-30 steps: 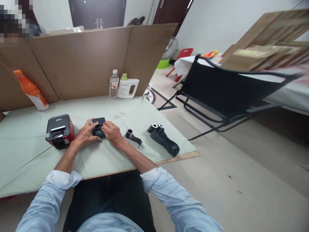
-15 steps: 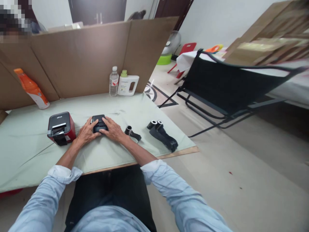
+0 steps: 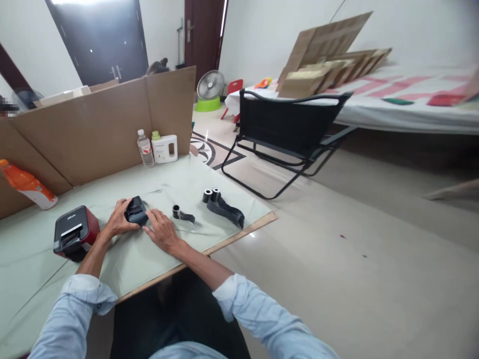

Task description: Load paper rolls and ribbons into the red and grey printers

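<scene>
My left hand point(image 3: 119, 219) grips a small black box-shaped device point(image 3: 136, 211) on the table, thumb along its near edge and fingers at its far left. At the device's right side is my right hand point(image 3: 162, 230), fingers stretched and thumb apart, the fingertips against or very near its edge. A red and black label printer point(image 3: 77, 232) stands left of my left hand. To the right of my right hand lies a small roll of black ribbon point(image 3: 176, 212) with a loose tail. Farther right are two white-cored rolls point(image 3: 211, 194) with a long black strip point(image 3: 228, 212).
Along the cardboard screen point(image 3: 101, 122) stand a clear bottle point(image 3: 145, 149) and a white jug point(image 3: 165, 148); an orange bottle point(image 3: 30, 185) leans at left. The table's wooden edge point(image 3: 239, 234) runs along the near right. Beyond are a black folding chair point(image 3: 284, 124) and a fan point(image 3: 210, 86).
The camera view has swung to the right. The black device is now turned at an angle, and my right hand has slid off its top to its right side. My left hand still holds it.
</scene>
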### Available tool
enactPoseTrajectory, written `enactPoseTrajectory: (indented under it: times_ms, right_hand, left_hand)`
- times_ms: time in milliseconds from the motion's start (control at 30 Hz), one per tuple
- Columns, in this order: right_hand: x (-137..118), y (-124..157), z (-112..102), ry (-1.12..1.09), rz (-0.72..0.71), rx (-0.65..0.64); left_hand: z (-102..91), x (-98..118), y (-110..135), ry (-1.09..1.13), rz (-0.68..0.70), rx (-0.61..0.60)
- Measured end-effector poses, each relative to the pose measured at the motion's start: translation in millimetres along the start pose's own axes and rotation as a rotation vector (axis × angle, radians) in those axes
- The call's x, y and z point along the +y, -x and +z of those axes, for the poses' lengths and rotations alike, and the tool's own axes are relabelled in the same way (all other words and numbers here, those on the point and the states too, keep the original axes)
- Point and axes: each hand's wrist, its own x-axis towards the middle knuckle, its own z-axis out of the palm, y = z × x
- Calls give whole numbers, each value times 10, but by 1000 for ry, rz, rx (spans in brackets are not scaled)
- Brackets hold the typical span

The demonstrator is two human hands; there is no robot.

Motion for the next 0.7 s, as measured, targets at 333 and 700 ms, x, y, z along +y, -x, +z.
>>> enactPoseTrajectory:
  times_ms: [333,700]
  right_hand:
    - [55,28,42,39,-68,-115]
    - [91,53,58,63,0,-127]
  left_hand:
    - [352,336,-938,49,35,37]
    - [566,690,-1142,16,43,-106]
